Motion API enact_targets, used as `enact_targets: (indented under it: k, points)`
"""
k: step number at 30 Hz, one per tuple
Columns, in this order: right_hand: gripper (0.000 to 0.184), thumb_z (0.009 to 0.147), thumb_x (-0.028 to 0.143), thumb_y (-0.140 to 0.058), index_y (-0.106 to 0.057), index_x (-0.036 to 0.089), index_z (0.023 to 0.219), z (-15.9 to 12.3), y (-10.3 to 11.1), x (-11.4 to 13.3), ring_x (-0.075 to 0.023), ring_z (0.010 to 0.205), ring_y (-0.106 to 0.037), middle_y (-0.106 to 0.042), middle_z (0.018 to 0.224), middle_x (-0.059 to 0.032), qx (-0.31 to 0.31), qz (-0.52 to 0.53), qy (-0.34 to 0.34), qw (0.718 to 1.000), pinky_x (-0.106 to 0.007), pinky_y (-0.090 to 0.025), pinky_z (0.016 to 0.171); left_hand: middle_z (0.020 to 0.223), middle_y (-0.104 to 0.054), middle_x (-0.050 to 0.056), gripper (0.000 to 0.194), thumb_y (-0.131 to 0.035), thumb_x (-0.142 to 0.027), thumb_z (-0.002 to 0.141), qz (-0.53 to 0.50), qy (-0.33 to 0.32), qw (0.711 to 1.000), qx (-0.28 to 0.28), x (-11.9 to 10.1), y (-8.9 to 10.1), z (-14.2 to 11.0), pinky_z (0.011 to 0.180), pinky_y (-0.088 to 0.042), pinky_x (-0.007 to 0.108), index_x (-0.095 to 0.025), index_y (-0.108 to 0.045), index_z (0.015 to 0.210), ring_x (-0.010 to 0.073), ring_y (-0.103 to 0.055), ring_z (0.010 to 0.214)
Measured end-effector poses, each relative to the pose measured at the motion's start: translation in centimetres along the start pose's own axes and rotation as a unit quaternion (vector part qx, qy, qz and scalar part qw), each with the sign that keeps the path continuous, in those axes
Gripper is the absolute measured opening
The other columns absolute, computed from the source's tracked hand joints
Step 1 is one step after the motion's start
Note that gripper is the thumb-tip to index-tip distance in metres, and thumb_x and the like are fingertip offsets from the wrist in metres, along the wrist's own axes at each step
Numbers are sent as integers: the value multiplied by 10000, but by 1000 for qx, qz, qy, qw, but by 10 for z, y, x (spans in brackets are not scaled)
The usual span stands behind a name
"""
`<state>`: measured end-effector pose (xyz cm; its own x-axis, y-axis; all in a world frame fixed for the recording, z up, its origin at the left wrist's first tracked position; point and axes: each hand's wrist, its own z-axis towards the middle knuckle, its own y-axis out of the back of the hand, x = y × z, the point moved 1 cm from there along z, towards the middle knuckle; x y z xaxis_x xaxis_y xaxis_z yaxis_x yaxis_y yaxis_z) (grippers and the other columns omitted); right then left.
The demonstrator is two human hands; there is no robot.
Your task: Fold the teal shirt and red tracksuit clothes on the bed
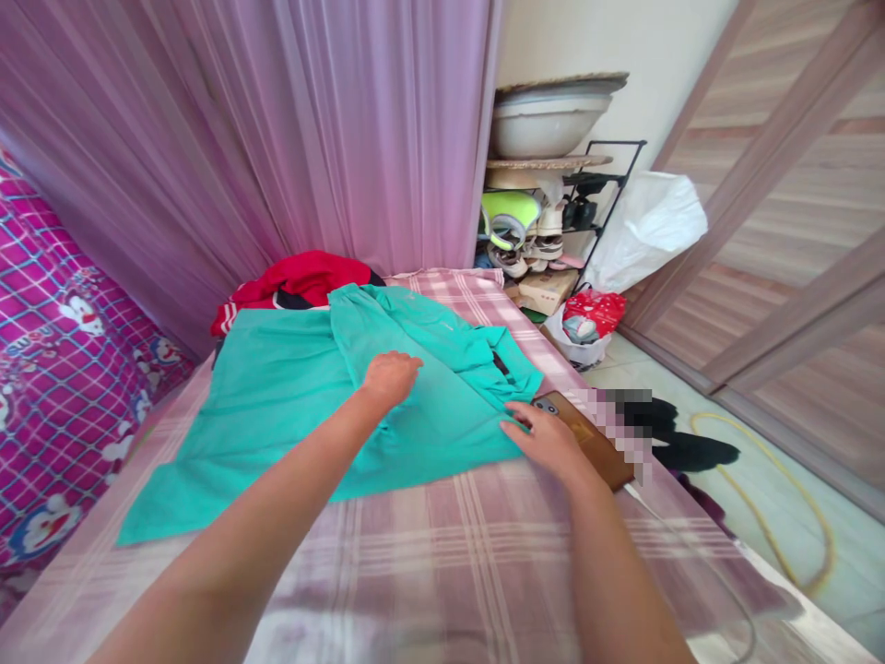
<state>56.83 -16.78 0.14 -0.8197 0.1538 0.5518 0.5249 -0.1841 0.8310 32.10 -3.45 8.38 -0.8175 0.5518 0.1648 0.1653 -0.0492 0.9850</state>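
Observation:
A teal garment (290,406) lies spread on the pink checked bed sheet (442,544), with one side folded over toward the middle. My left hand (391,376) rests on the folded part near the garment's centre, fingers curled downward against the cloth. My right hand (543,433) lies at the garment's right edge, fingers together and pressing the cloth, beside a brown phone (587,438). A red garment (297,281) is bunched behind the teal one.
A purple curtain (277,129) hangs behind the bed. A cartoon-print magenta blanket (62,369) lies at left. A shoe rack (553,221) with a basin on top, a white bag (650,226) and a yellow hose (774,516) on the floor stand at right.

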Motion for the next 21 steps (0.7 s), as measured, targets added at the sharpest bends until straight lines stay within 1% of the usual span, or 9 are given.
enact_targets:
  k: [2,4,7,9,13,16,19,20,21]
  points:
    - [431,829,422,-601,-679,243,1214,-1,1,-3,-232,882,-697,-754,1048,-66,8,19,5,1000,-339,-519,780,1257,-673,101,451,-385,-250,969,-5,-7,1000,22,-9,-3,27,913,-466,377,-270,-513,1400,272,-611,1149]
    - [445,832,416,-598,-669,232,1231,-2,1,-3,-234,921,-695,-749,1067,-65,12,28,7,1000,-345,-520,816,1258,-679,86,480,-434,-282,956,-8,-15,998,53,-13,-9,50,890,-483,368,-303,-469,1434,274,-624,1135]
    - [445,837,410,-596,-669,221,1234,-3,3,1,-238,931,-694,-746,1052,-69,17,19,3,1000,-344,-520,828,1239,-694,53,422,-528,-343,915,-10,-28,995,91,-11,-19,71,863,-497,326,-328,-560,1335,255,-639,1118]
    - [441,853,424,-581,-668,222,1235,-4,4,3,-239,929,-694,-746,1041,-68,19,7,-4,1000,-336,-519,817,1228,-697,52,345,-522,-370,915,-7,-24,995,95,-3,-21,77,874,-495,324,-314,-618,1242,251,-636,1127]
    - [459,895,458,-533,-644,228,1276,-3,6,7,-264,967,-690,-736,1108,-83,22,-44,-32,998,-359,-513,824,1233,-679,125,358,-400,-359,963,2,36,997,72,20,-19,79,899,-497,387,-232,-607,1225,289,-629,1144]
    - [454,900,429,-548,-624,243,1307,-1,4,10,-278,1029,-676,-717,1179,-81,11,-82,-61,995,-371,-510,851,1221,-678,155,383,-399,-325,964,-1,81,995,64,28,-18,75,880,-511,401,-201,-559,1288,304,-641,1124]
    - [455,888,381,-580,-616,238,1318,0,1,11,-279,1101,-650,-683,1257,-78,6,-95,-60,994,-373,-501,900,1262,-662,142,494,-426,-326,964,-15,91,995,47,16,-18,58,872,-521,398,-218,-406,1446,291,-651,1109]
    - [461,881,369,-589,-613,236,1322,0,0,10,-281,1103,-648,-680,1262,-78,6,-97,-56,994,-377,-501,906,1287,-648,140,528,-420,-324,969,-25,81,996,29,8,-19,47,884,-520,401,-216,-356,1482,285,-647,1117]
    - [467,874,361,-595,-613,234,1323,0,-1,9,-282,1092,-650,-683,1253,-79,4,-100,-52,994,-382,-504,903,1306,-636,142,533,-408,-320,976,-41,60,997,-1,-1,-21,34,903,-516,407,-207,-346,1493,281,-640,1130]
